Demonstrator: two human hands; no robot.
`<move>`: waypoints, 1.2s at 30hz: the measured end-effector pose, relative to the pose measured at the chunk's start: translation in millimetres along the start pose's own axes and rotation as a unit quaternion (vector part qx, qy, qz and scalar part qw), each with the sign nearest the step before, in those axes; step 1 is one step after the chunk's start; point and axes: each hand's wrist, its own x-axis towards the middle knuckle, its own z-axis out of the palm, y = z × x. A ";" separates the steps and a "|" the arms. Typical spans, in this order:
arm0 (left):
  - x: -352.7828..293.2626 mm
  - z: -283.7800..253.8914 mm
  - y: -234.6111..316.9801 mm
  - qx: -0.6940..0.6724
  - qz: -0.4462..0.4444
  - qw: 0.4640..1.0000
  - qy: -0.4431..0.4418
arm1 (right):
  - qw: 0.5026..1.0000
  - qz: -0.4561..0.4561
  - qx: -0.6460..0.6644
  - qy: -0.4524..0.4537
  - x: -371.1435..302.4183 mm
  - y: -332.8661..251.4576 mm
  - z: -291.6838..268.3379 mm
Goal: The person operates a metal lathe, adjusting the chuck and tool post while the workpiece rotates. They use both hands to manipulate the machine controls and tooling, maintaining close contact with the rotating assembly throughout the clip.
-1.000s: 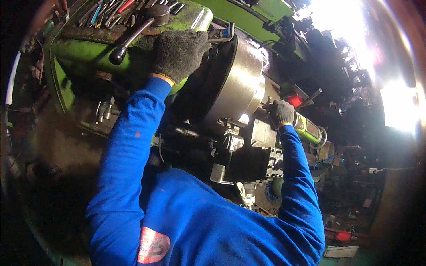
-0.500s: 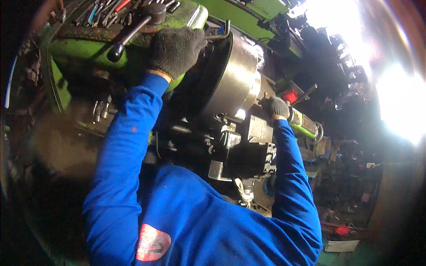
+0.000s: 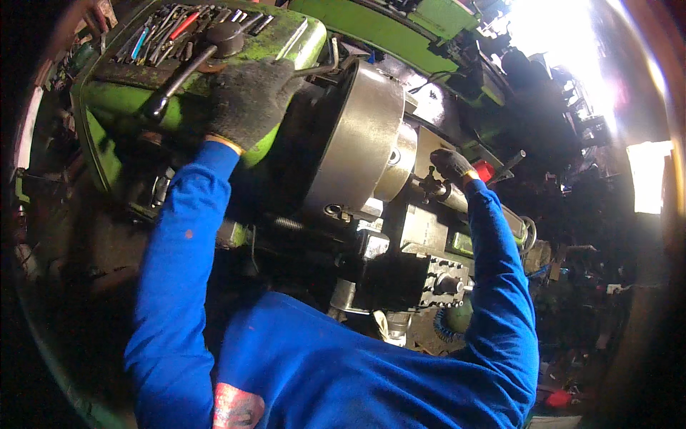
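**Lathe: Both Hands at Separate Stations**

**Progress.** To an onlooker beside the machine, work appears under way. Done: the large steel cylinder (image 3: 357, 143) is in place right of the green housing (image 3: 118, 89), with the smaller cylinder (image 3: 399, 163) projecting from its right-hand face. Left: with both hands occupied at the machine, handling seems incomplete. The number of remaining operations cannot be determined, nor whether the cylinders are turning.

**Hands.** The two gloved hands are well apart, one on each side of the cylinders. The left hand (image 3: 250, 104), in front of the housing, appears closed on the bent metal rod (image 3: 334, 57), which extends from its thumb side toward the large cylinder and turns upward at its end. The right hand (image 3: 450, 164) is just beside the cross-shaped fitting (image 3: 429, 184); whether it grips anything cannot be told.

**Count.**
- Cylinders: two, one large, one small.
- Bent rod: one.
- Cross-shaped fitting: one.
- Knobbed lever (image 3: 182, 82) on the housing: one.
- Red piece (image 3: 484, 170), just beside the right wrist: one.
- Bolted tool block (image 3: 439, 284), below the fitting: one.
- Loose hand tools (image 3: 171, 32) on the housing: many, overlapping; exact number not readable.
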 end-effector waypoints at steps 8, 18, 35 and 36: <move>-11.9 6.8 -13.7 0.065 0.010 0.998 0.009 | 0.962 -0.058 0.158 -0.213 31.5 24.4 -7.0; -12.8 3.2 -8.8 0.106 0.014 0.994 0.011 | 0.978 -0.112 -0.012 -0.176 35.5 16.7 -5.7; -11.5 -0.1 -12.9 0.123 0.017 0.992 -0.019 | 0.976 -0.093 -0.013 -0.195 36.5 25.9 1.1; -9.7 0.4 -9.5 0.111 0.008 0.994 -0.013 | 0.979 -0.042 0.001 -0.199 33.1 31.3 3.5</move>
